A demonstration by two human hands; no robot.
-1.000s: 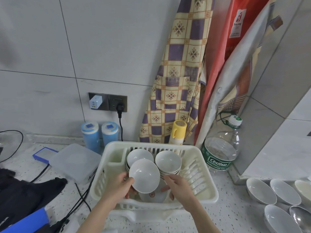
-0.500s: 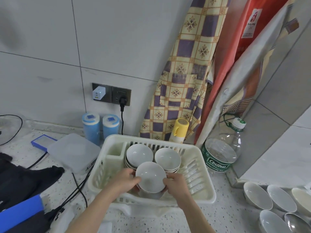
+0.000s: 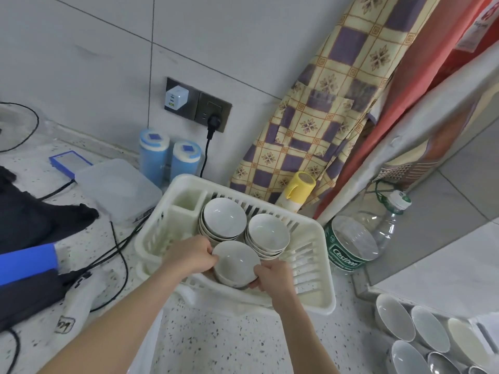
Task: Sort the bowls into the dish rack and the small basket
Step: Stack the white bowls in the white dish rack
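Countertop dish rack point(image 3: 310, 268) holds three bowl stacks point(image 3: 224, 220); both hands grip the nearest.

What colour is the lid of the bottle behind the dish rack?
Yellow lid, seen in the head view.

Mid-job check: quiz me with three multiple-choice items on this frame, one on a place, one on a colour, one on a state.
1. Where is the bowl that both hands hold?
A. on the counter
B. at the near edge of the dish rack
C. beside the water bottle

2. The cup behind the rack is:
A. yellow
B. green
C. red

3. The left hand and right hand are:
A. both open
B. both gripping the bowl
C. only the right gripping

Answers: 1 B, it sits inside the rack's front wall. 2 A, it is plainly yellow. 3 B, fingers curl on both sides of the rim.
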